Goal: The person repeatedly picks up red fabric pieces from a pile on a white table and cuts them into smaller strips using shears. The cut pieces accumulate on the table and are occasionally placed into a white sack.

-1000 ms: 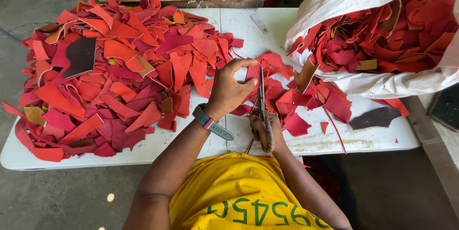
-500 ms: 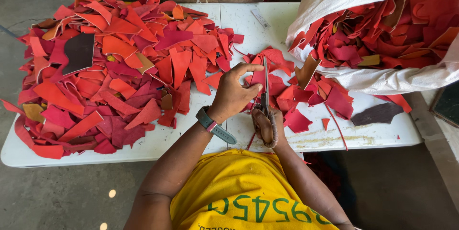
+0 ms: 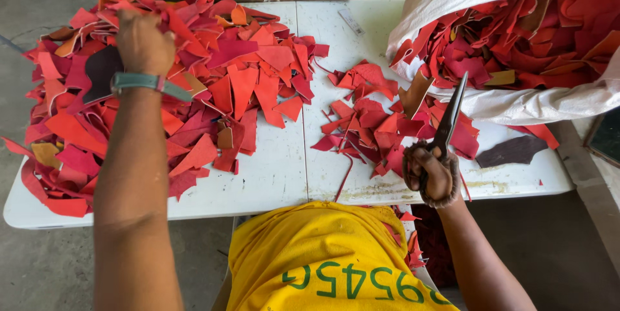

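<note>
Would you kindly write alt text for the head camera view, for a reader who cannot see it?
Seen from above, a person's left hand reaches into a large pile of red leather scraps on a white table, while the right hand holds dark scissors over a smaller scrap pile. A white sack of more red scraps lies at the right.

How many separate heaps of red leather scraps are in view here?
3. A big pile on the table's left under the left hand; a small pile by the scissors in the right hand; more in the white sack. Others may lie off-frame.
</note>
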